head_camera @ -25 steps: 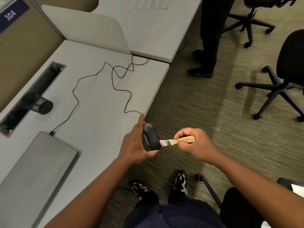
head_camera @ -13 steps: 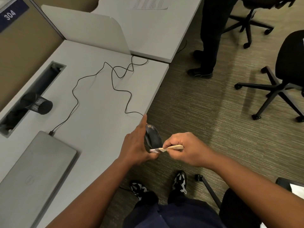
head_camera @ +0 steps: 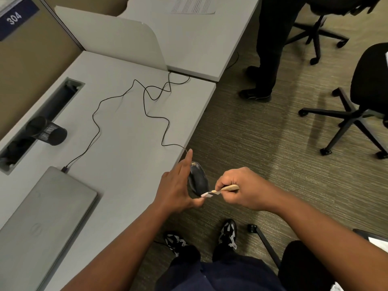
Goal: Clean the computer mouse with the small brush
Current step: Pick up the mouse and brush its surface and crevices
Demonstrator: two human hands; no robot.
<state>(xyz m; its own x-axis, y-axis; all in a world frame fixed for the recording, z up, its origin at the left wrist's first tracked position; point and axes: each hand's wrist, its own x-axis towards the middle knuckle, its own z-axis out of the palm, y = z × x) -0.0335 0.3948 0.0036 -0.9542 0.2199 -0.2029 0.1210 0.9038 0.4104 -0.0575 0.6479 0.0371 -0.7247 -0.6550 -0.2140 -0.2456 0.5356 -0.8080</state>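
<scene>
Bristles meet the near end of the mouse [head_camera: 198, 180], which the left hand [head_camera: 178, 186] holds just off the desk [head_camera: 126, 131] edge, thumb under, forefinger straight along its side. The right hand [head_camera: 241, 189] pinches the brush [head_camera: 218, 191]. I'd say short, light strokes away from the thumb suit best. One mouse, one brush, one cable [head_camera: 144, 106], one laptop [head_camera: 42, 211], two chairs.
</scene>
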